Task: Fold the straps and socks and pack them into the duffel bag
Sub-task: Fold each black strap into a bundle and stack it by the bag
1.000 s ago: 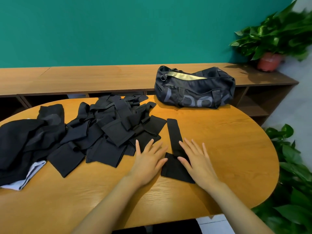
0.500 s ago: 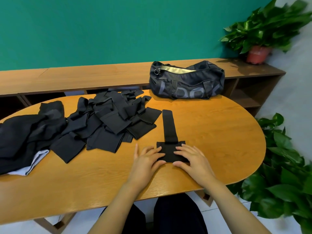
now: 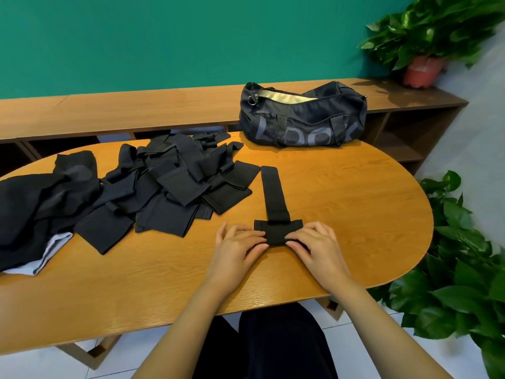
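Fingers (image 3: 255, 236) of left hand (image 3: 235, 251) and right hand (image 3: 321, 251) pinch the strap (image 3: 274, 195) at its near fold — I keep edges square; roll tightly.

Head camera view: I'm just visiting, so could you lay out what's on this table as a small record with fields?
Duffel bag: unzipped, at the far edge of the table
Strap: black, lying flat, narrow end pointing toward the bag
Left hand: fingers pinch the strap's wide near end
Right hand: fingers pinch the same end
Pile: loose black pieces, left of the strap
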Action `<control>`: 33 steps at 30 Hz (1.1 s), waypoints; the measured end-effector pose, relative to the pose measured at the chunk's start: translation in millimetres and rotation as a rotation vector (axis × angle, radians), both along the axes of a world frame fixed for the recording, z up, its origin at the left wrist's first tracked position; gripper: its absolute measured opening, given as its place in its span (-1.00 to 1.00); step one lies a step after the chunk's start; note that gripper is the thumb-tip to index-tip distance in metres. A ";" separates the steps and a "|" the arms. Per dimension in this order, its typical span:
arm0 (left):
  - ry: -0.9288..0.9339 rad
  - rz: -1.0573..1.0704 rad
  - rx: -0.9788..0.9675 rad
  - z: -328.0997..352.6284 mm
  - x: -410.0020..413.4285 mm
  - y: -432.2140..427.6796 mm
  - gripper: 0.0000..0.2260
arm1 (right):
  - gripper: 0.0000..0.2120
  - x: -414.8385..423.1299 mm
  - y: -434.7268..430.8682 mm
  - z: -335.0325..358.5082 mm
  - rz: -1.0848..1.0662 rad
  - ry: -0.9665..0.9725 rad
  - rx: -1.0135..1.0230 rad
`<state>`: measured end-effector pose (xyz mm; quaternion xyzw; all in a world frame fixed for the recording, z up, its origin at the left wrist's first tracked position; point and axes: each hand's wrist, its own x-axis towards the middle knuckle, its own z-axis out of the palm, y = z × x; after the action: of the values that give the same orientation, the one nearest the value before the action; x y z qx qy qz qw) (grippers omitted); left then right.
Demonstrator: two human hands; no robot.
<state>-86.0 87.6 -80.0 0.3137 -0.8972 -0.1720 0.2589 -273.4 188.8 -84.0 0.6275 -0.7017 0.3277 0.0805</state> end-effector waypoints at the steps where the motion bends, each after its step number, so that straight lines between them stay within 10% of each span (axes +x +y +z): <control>1: 0.008 0.003 -0.007 -0.2 -0.2 -0.2 -0.63 | -0.85 0.1 0.2 -0.3 -0.014 -0.017 -0.008; 12: 0.100 0.166 -0.014 3.0 -22.0 -4.2 -0.84 | -0.83 -4.8 -19.1 4.2 -0.096 -0.081 0.063; 21: 0.042 0.091 0.022 -4.4 -20.6 -8.3 -0.56 | -0.80 -11.1 -19.5 -4.2 0.008 -0.053 0.085; 33: 0.213 0.146 0.105 -2.9 -19.2 -10.2 -0.87 | -0.76 -6.3 -15.8 3.9 -0.006 -0.137 0.076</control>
<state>-105.2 77.4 -82.9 0.3714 -0.8291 -0.2318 0.3476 -279.7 173.0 -80.1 0.6040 -0.7194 0.3428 0.0093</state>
